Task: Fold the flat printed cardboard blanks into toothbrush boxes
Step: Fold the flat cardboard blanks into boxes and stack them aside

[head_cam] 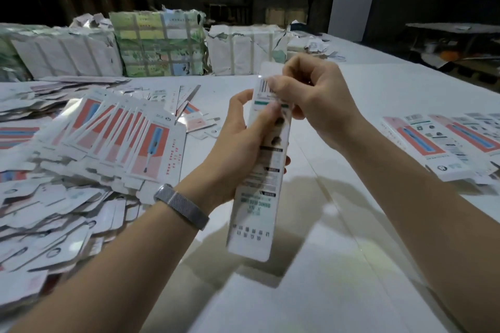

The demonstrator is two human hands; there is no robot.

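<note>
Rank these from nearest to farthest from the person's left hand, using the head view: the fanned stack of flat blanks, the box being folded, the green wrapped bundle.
1. Box being folded: gripped by the left hand.
2. Fanned stack of flat blanks: on the table, to the left.
3. Green wrapped bundle: at the table's far edge.

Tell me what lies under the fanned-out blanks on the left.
Under the fanned blanks lie more loose printed blanks on the white table; whatever lies deeper is covered.

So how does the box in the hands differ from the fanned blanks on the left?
The box is folded narrow, held upright off the table by both hands, text side showing. The blanks lie flat, wide and overlapping, showing red panels. Both are white printed cardboard.
</note>
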